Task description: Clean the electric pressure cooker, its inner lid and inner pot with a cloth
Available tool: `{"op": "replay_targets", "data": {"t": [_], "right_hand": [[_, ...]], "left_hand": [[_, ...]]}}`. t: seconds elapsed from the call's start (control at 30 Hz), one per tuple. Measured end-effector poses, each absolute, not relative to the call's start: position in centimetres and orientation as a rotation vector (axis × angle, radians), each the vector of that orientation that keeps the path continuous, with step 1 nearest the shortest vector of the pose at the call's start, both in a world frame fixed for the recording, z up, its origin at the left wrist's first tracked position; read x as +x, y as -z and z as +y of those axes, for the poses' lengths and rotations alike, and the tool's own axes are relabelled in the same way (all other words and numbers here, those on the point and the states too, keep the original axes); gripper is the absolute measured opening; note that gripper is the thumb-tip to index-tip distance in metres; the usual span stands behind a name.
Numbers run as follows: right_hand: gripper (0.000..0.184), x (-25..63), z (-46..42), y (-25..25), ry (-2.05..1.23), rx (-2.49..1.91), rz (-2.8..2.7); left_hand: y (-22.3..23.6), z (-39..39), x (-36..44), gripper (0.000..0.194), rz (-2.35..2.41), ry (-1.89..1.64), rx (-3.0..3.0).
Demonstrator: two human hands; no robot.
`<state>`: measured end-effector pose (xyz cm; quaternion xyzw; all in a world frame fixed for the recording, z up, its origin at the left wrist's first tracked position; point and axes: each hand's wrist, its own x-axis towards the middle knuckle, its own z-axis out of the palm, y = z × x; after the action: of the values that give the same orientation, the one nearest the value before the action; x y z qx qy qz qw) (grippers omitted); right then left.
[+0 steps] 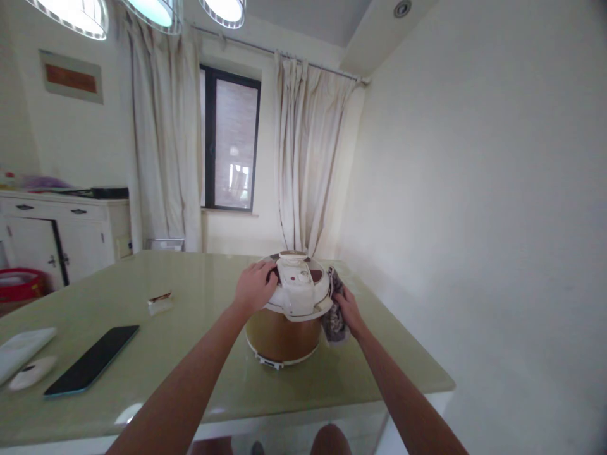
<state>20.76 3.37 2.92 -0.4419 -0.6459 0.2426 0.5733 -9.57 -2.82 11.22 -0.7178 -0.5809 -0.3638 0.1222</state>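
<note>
A rice cooker [284, 335] with a white lid and a gold-brown body stands on the green tabletop. My left hand [256, 285] grips the left side of its lid, fingers bent over the top by the central panel. On the other side, my right hand [348, 311] is closed around a dark patterned cloth [334, 319]. The cloth is bunched up against the right edge of the lid and hangs down beside the body. My right fingertips are partly hidden by the cloth.
The glossy green table [199, 366] ends near a white wall at right. To the left lie a dark phone [92, 360], a white oval object [33, 373], a pale flat object [23, 347] and a small packet [160, 304]. A white cabinet [80, 234] stands behind.
</note>
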Motion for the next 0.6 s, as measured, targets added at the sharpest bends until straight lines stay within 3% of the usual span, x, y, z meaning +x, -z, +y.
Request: {"op": "replay_targets", "data": {"t": [0.23, 0.43, 0.6], "right_hand": [[0.023, 18.7, 1.0, -15.7, -0.104, -1.002, -2.304], [0.019, 16.1, -2.5, -17.7, 0.31, -1.11, -2.571], [0.017, 14.9, 3.7, -18.4, 0.076, -1.356, -2.433]], "left_hand": [[-11.5, -1.5, -11.4, 0.038, -1.531, 1.154, -2.243], [-11.4, -0.1, -14.3, 0.047, -1.453, 1.277, -2.328], [-11.2, 0.1, -14.8, 0.053, -1.548, 1.273, -2.382]]}}
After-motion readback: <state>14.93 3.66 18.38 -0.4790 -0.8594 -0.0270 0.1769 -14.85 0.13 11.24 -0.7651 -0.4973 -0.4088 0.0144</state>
